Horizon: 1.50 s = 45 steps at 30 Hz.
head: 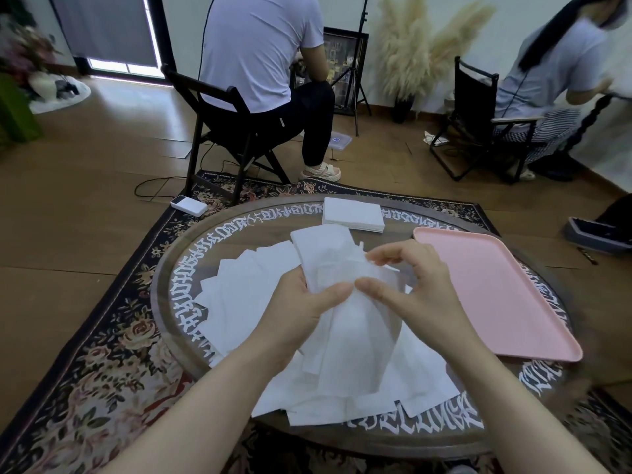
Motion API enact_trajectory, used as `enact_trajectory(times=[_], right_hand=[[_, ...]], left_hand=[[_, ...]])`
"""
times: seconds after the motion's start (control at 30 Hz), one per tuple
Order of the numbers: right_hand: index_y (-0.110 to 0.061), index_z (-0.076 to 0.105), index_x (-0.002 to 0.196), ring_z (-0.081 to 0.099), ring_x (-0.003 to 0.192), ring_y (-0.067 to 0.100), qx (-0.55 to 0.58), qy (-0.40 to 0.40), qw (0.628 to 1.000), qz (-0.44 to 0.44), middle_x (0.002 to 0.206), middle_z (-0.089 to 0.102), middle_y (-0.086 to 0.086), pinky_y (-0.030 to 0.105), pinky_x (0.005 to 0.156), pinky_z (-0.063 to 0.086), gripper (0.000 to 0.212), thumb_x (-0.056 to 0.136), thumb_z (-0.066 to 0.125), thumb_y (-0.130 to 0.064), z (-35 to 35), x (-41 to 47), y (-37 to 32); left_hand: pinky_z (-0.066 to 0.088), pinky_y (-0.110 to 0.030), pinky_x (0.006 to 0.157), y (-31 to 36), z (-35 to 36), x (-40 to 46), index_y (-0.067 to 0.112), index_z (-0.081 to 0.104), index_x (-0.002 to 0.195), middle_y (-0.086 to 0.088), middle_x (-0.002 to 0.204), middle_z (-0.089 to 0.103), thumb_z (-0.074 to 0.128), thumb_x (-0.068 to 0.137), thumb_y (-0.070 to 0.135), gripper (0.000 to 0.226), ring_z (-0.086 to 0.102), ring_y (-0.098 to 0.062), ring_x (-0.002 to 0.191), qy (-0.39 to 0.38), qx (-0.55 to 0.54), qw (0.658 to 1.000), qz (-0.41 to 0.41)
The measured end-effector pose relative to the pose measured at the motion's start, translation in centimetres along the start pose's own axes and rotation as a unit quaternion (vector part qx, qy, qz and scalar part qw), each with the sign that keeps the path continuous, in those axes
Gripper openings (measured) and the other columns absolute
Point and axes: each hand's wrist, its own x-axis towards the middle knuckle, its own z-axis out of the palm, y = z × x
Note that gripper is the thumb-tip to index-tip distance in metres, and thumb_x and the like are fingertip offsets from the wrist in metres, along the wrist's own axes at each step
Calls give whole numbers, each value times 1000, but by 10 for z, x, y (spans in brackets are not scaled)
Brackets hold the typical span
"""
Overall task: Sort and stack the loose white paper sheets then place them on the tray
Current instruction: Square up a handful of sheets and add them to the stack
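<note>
- Loose sheets point(246, 295): scattered on the round table point(178, 302), left of the tray.
- Left hand point(304, 313): grips a sheet bundle point(328, 261).
- Right hand point(410, 285): pinches the same bundle.
- Neat stack point(354, 213): beyond the hands.
- Pink tray point(496, 295): table's right side.

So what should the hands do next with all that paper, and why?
Probably square up the held sheets gripped by the left hand and right hand, then add them to the neat stack. Loose sheets lie scattered on the table, and the pink tray holds no paper yet.
</note>
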Motion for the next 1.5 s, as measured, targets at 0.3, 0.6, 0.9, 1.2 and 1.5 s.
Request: enact_trajectory(times=[0.3,0.6,0.9,1.2,1.5], right_hand=[[-13,72,88,69,88,16,222,-81,964,118,88,74,-1,22,73,54,28,68,81,-30,-11,1,11],[-9,68,103,73,80,9,364,0,910,199,92,78,-1,17,64,54,16,88,61,-9,-2,4,24],[-10,70,108,74,92,18,392,-82,886,232,104,76,4,25,70,59,32,78,67,-22,7,-3,17],[-11,71,110,73,94,19,347,-72,912,209,104,76,3,21,68,56,24,88,65,-19,5,-3,17],[-12,72,106,74,89,16,344,-84,917,186,100,77,2,20,67,55,23,85,66,-19,6,-4,16]], left_hand=[[60,-36,78,-1,-1,3,12,71,99,-3,95,77,66,89,3,14,74,-22,89,64,-16,998,13],[58,-39,82,3,-3,9,14,68,102,-2,96,77,56,98,19,14,73,-20,88,135,-119,983,-19],[58,-39,84,-2,9,3,15,69,107,-3,102,76,54,99,21,18,72,-22,97,94,-97,991,-17],[56,-41,88,-2,12,-1,12,67,114,-5,107,75,49,102,20,24,71,-24,101,74,-115,990,-23],[61,-32,71,0,13,-1,13,68,111,-5,103,76,48,102,22,24,73,-21,92,73,-142,987,-33]])
